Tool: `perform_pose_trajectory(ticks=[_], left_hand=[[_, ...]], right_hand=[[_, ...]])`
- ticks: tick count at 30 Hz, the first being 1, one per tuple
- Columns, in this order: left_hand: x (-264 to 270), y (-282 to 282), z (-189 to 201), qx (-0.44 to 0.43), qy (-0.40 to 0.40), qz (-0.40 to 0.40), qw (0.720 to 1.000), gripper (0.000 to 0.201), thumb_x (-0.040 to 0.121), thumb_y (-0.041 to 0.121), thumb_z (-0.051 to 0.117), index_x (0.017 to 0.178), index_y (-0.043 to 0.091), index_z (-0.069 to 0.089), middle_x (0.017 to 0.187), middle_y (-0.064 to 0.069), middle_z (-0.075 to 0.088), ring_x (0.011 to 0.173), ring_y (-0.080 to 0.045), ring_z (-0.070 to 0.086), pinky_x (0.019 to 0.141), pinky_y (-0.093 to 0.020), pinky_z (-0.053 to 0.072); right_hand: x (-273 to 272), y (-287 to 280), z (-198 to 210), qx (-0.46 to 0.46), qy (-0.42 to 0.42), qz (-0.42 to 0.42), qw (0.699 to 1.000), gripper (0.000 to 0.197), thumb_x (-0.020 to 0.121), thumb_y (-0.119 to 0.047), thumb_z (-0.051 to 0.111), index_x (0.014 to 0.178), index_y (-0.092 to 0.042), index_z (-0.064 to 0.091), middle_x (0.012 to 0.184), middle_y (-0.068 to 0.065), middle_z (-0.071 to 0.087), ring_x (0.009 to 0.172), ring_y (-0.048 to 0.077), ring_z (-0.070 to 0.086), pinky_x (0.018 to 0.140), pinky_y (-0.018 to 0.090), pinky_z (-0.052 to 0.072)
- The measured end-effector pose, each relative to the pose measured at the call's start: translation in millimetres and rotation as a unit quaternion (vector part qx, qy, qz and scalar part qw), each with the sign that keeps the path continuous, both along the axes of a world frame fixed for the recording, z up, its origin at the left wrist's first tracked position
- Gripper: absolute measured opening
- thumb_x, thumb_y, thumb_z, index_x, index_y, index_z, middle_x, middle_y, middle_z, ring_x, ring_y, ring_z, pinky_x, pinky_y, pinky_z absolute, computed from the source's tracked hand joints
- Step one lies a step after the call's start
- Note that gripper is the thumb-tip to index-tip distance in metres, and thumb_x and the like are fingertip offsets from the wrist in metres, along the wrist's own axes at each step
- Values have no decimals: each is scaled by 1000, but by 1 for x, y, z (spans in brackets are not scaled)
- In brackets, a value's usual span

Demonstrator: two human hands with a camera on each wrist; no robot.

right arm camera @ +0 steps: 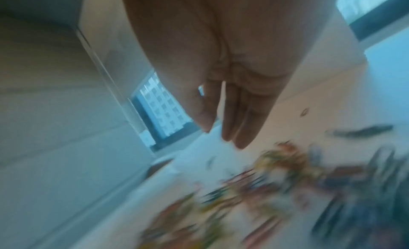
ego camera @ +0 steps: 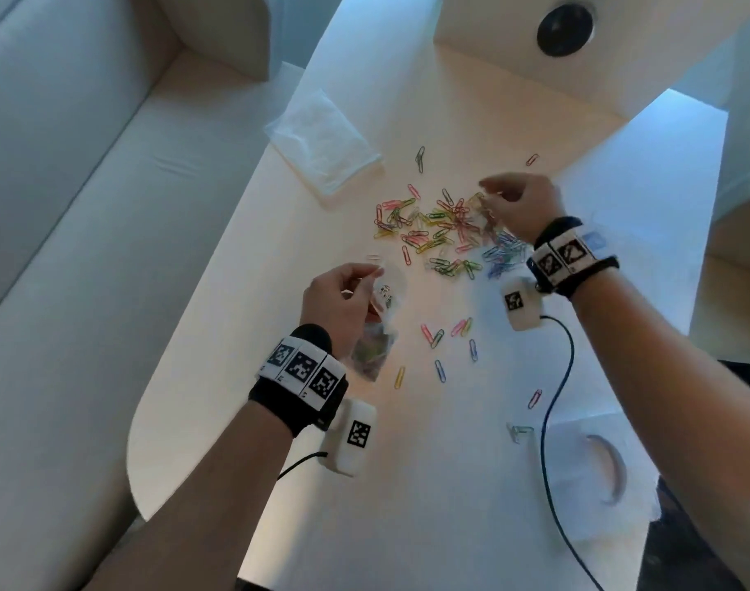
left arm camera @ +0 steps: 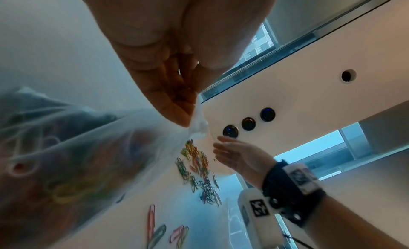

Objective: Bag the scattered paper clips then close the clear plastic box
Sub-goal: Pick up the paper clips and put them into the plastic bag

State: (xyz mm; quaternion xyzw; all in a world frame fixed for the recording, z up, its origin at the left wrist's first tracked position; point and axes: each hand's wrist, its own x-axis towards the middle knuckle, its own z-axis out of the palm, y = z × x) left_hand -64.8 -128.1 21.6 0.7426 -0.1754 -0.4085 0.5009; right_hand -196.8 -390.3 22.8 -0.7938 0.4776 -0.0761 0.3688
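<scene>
Coloured paper clips (ego camera: 437, 232) lie in a loose pile mid-table, blurred in the right wrist view (right arm camera: 265, 182); several more (ego camera: 439, 339) are scattered nearer me. My left hand (ego camera: 343, 296) is raised near the pile and pinches the mouth of a clear plastic bag (ego camera: 373, 347), which hangs below it with clips inside (left arm camera: 66, 156). My right hand (ego camera: 514, 202) hovers over the pile's right side; its fingers (right arm camera: 239, 123) are nearly straight and I see nothing held. A pale translucent box (ego camera: 578, 484) sits at the table's near right; whether it is closed I cannot tell.
A flat clear plastic sheet (ego camera: 322, 138) lies at the table's far left. A white sofa (ego camera: 66, 206) runs along the left edge. A white cabinet with a dark round hole (ego camera: 565, 29) stands at the back. A dark cable (ego camera: 552, 420) hangs from my right wrist.
</scene>
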Motion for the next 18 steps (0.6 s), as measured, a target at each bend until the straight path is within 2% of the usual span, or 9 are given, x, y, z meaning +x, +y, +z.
perform_pose_trajectory(ticks=[2, 4, 5, 9, 11, 13, 15, 16, 18], left_hand=[[6, -1, -2, -9, 1, 15, 1000, 17, 95, 15, 59, 95, 27, 71, 89, -1, 73, 82, -21, 73, 69, -40, 62], [10, -2, -4, -12, 3, 24, 1000, 17, 95, 15, 58, 97, 26, 71, 88, -2, 73, 82, -20, 73, 69, -38, 62], [10, -3, -5, -12, 6, 24, 1000, 17, 95, 15, 58, 96, 26, 71, 89, -3, 73, 83, -20, 73, 69, -38, 62], [10, -3, -5, -13, 3, 14, 1000, 16, 94, 15, 59, 98, 24, 72, 94, -5, 73, 84, -22, 72, 67, -37, 62], [10, -3, -4, -10, -5, 7, 1000, 15, 94, 16, 59, 101, 21, 72, 95, -5, 72, 84, -22, 72, 67, -37, 62], [10, -3, -4, -7, -14, -1, 1000, 16, 95, 16, 58, 103, 21, 72, 97, -5, 72, 85, -21, 72, 67, -38, 62], [8, -3, -4, -4, -21, -5, 1000, 18, 95, 16, 58, 104, 20, 72, 97, -4, 72, 88, -21, 72, 68, -39, 63], [7, -3, -4, -2, -22, -5, 1000, 18, 95, 16, 58, 104, 20, 72, 96, -3, 72, 88, -21, 71, 68, -40, 63], [3, -3, -5, 0, -26, -6, 1000, 18, 94, 16, 58, 102, 23, 73, 95, -2, 73, 89, -21, 71, 71, -41, 62]], right_hand=[[6, -53, -18, -85, 95, -36, 991, 46, 90, -32, 61, 133, -17, 56, 135, 9, 56, 121, 25, 55, 106, 39, 43], [12, -91, -33, -80, 158, -50, 983, 58, 93, -39, 56, 143, -13, 43, 148, 13, 41, 133, 31, 43, 111, 40, 35], [15, -104, -40, -69, 187, -50, 979, 57, 95, -40, 51, 144, -12, 39, 150, 13, 37, 135, 33, 40, 111, 41, 33], [26, -117, -52, -95, 282, 24, 954, 40, 100, -25, 35, 130, -1, 47, 134, 26, 49, 121, 41, 49, 97, 44, 41], [29, -102, -45, -119, 303, 74, 943, 34, 100, -17, 31, 125, 1, 47, 125, 25, 53, 112, 42, 53, 87, 45, 43], [26, -80, -38, -123, 300, 121, 938, 32, 101, -19, 27, 119, 0, 46, 116, 21, 55, 103, 38, 55, 80, 42, 41], [19, -59, -39, -128, 283, 176, 934, 33, 100, -26, 26, 108, -4, 49, 112, 18, 55, 92, 32, 53, 77, 40, 41], [15, -50, -41, -126, 273, 198, 933, 32, 98, -29, 31, 108, -6, 51, 113, 17, 54, 93, 30, 52, 78, 39, 41], [6, -33, -47, -115, 275, 230, 926, 38, 93, -30, 47, 127, -13, 49, 124, 15, 48, 107, 33, 52, 88, 41, 47]])
